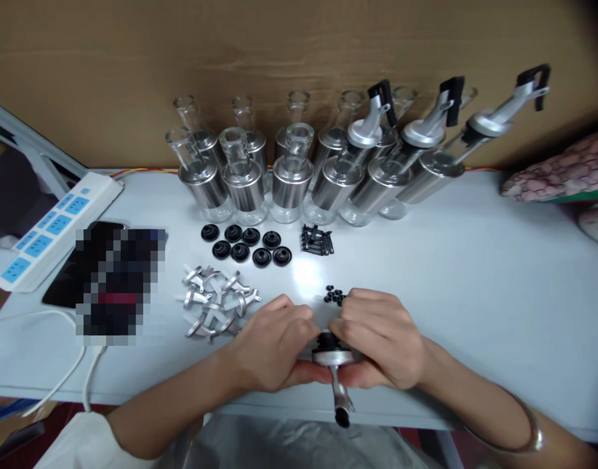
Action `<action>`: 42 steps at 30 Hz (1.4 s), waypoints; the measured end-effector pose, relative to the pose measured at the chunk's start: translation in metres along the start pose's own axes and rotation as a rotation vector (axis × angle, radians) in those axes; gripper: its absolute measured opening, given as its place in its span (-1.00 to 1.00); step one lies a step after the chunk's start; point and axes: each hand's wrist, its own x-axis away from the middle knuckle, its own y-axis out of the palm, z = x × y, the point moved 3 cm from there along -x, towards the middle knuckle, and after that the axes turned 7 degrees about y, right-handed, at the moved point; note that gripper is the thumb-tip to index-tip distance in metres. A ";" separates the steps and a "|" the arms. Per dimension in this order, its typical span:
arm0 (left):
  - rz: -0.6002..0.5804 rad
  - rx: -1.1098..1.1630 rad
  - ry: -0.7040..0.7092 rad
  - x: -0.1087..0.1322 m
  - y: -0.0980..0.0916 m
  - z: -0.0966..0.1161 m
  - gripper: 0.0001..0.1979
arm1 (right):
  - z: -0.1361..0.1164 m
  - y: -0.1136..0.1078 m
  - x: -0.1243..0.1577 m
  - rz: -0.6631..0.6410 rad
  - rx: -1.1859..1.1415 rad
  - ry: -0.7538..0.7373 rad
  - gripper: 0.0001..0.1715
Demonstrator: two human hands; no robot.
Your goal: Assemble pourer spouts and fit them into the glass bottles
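My left hand [274,345] and my right hand [377,342] are closed together on one silver pourer spout [334,365] at the table's near edge. Its nozzle with a black tip points down toward me, and a black part sits on top between my fingertips. Just beyond my right hand lies a small heap of tiny black rings [335,296]. A pile of silver spout parts [215,309] lies left of my left hand. Further back are several black round stoppers [245,244] and a bundle of small black levers [317,240].
Several glass bottles with steel sleeves [289,179] stand in rows along the cardboard back wall; three on the right carry fitted pourers [428,127]. A white power strip [49,228] and a phone [79,267] lie at left, with white cables [69,378]. A patterned cloth [563,172] lies far right.
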 end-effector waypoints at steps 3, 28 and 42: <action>0.040 -0.026 0.020 0.001 -0.001 0.001 -0.51 | -0.001 0.000 -0.001 -0.023 0.022 0.014 -0.32; 0.110 -0.101 -0.017 -0.006 -0.011 0.004 -0.69 | 0.010 0.007 0.003 -0.120 -0.285 0.422 -0.45; 0.248 0.279 -0.286 0.004 -0.005 -0.008 -0.76 | 0.008 -0.004 -0.002 0.057 -0.164 0.319 -0.80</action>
